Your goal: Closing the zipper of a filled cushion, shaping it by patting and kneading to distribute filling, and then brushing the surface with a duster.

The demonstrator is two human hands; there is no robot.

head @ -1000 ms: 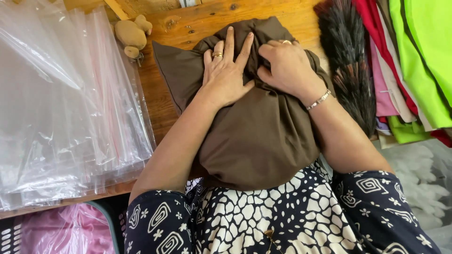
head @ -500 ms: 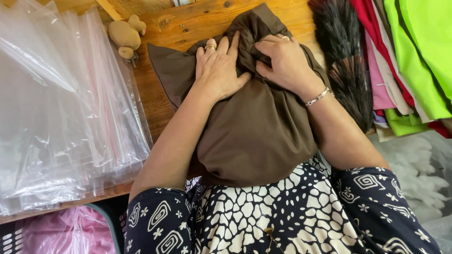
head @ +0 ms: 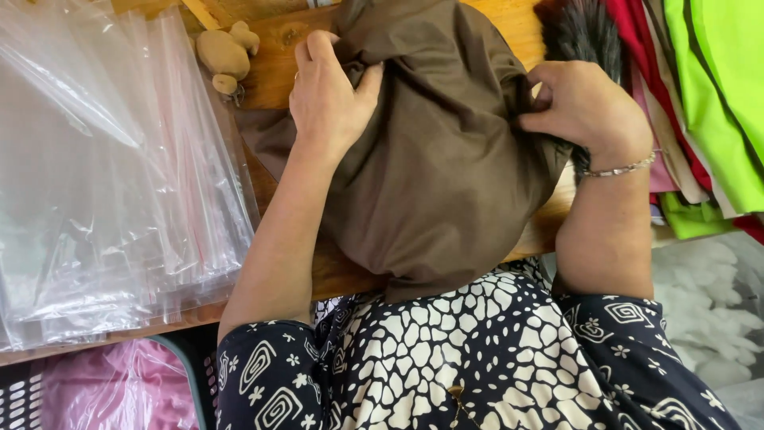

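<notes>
A brown cloth [head: 438, 167] lies bunched on a wooden table [head: 274, 68] in front of me. My left hand [head: 330, 99] grips a fold at its upper left. At the cloth's right edge, my right hand [head: 585, 107], with a bracelet on the wrist, pinches the fabric. The cloth's lower part hangs over the table's near edge onto my patterned dress.
A stack of clear plastic bags [head: 103, 175] covers the table's left side. A small tan soft toy [head: 223, 56] lies at the back. A dark feather duster [head: 581, 32] and folded red, pink and bright green fabrics [head: 708, 103] sit right. White stuffing [head: 708, 318] lies below right.
Both hands moved from pressing the cloth's middle to its two sides, the left going up and left, the right going right. The cloth is more bunched.
</notes>
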